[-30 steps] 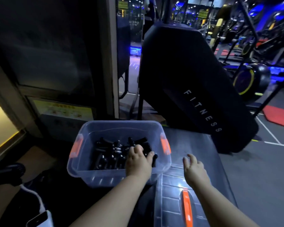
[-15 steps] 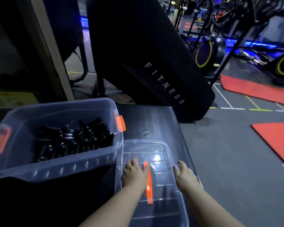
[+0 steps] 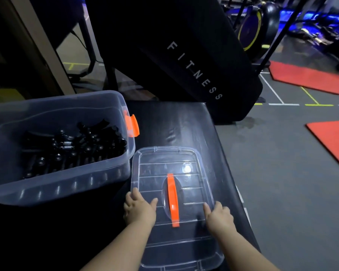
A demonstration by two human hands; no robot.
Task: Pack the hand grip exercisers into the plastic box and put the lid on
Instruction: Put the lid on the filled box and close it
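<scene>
Left hand (image 3: 139, 210) left box (image 3: 67, 182); with right hand (image 3: 219, 218), seemingly grips lid (image 3: 164, 159).

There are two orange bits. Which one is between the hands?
The long orange handle on the clear lid; the other is the clip on the side of the box.

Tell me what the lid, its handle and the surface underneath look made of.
Lid: clear glossy plastic; see-through, a light glints on it. Handle: opaque orange, smooth, likely plastic. Surface underneath: dark with a soft sheen, perhaps vinyl padding.

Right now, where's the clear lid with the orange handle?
The clear plastic lid lies low in the head view on the dark bench, right of the clear box.
</scene>
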